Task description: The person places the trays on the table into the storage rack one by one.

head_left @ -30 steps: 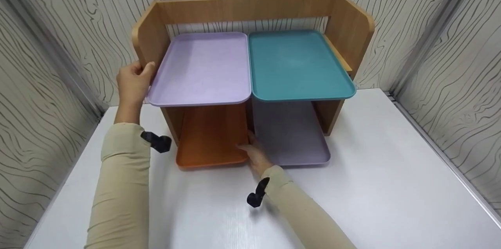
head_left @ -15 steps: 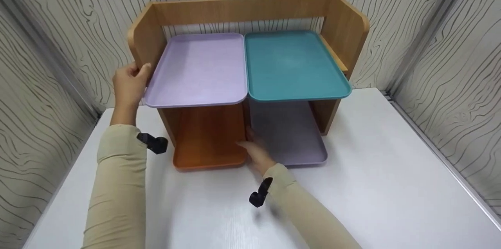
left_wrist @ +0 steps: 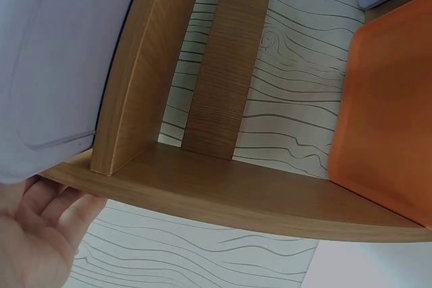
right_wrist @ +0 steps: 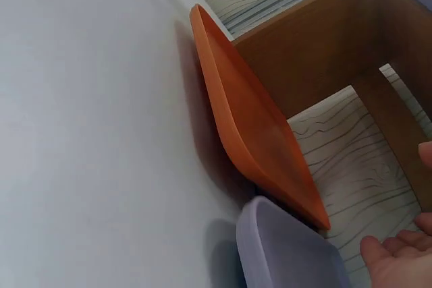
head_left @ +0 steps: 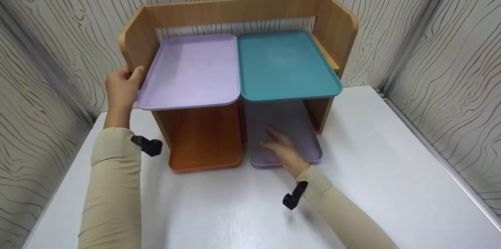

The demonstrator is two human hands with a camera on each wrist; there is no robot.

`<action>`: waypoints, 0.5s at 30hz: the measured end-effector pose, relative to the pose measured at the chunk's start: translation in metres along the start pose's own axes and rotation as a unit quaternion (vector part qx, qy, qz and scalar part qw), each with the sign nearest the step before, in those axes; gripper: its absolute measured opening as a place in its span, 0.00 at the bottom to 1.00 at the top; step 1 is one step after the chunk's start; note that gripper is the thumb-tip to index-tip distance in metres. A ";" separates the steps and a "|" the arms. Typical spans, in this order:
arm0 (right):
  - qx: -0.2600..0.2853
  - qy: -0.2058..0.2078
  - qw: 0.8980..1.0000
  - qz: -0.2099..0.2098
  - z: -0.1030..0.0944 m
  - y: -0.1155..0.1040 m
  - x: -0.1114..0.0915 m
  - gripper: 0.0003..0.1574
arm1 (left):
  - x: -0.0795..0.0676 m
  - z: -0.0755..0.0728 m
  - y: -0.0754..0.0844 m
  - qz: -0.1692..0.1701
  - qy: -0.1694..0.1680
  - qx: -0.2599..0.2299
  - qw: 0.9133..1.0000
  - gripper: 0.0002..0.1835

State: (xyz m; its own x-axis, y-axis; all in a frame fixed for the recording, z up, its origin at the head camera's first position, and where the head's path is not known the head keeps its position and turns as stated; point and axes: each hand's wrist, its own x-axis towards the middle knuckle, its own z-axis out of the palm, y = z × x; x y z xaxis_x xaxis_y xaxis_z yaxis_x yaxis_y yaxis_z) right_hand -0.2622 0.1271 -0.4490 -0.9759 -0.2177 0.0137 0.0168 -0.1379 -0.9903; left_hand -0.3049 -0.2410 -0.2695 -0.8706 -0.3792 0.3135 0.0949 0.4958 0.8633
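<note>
A two-tier wooden desk shelf (head_left: 235, 11) stands on the white table. My left hand (head_left: 121, 88) grips the front edge of its left side panel (head_left: 137, 47); in the left wrist view the fingertips (left_wrist: 74, 217) lie against the panel's outer face. On the upper tier a lilac tray (head_left: 191, 71) and a teal tray (head_left: 287, 65) sit side by side. Below are an orange tray (head_left: 205, 143) at left and a greyish-purple tray (head_left: 301, 143) at right. My right hand (head_left: 287, 153), fingers spread and holding nothing, is over the greyish-purple tray; whether it touches is unclear.
White table surface (head_left: 219, 210) lies in front of the shelf and to its right (head_left: 383, 155). Walls with a wood-line pattern (head_left: 450, 57) enclose the back and both sides. Each wrist carries a small black camera mount, the left one (head_left: 148, 146) and the right one (head_left: 294, 196).
My right hand has left the middle divider between the lower trays and moved right, over the greyish-purple tray. My left hand keeps its grip; the whole view has shifted slightly.
</note>
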 end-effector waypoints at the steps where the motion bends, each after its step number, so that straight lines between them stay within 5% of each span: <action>1: -0.006 -0.002 1.000 0.002 -0.005 0.000 -0.003 0.42 | 0.000 0.000 0.000 -0.002 0.000 0.001 1.000 0.22; 7: -0.046 -0.021 0.999 0.005 -0.040 -0.001 -0.026 0.41 | 0.001 -0.003 -0.001 0.016 -0.018 0.009 1.000 0.23; 15: -0.143 -0.062 0.987 -0.027 -0.100 -0.008 -0.051 0.36 | -0.006 -0.027 -0.025 0.037 -0.153 0.017 0.987 0.37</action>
State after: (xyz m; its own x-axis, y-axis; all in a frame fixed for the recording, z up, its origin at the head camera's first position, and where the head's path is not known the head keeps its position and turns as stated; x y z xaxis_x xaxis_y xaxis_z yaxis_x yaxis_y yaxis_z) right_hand -0.2340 0.2364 -0.4558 -0.9393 -0.3366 0.0659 -0.1130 0.1223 -0.9860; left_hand -0.2893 -0.2721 -0.2829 -0.9676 -0.0895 0.2361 0.1517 0.5414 0.8270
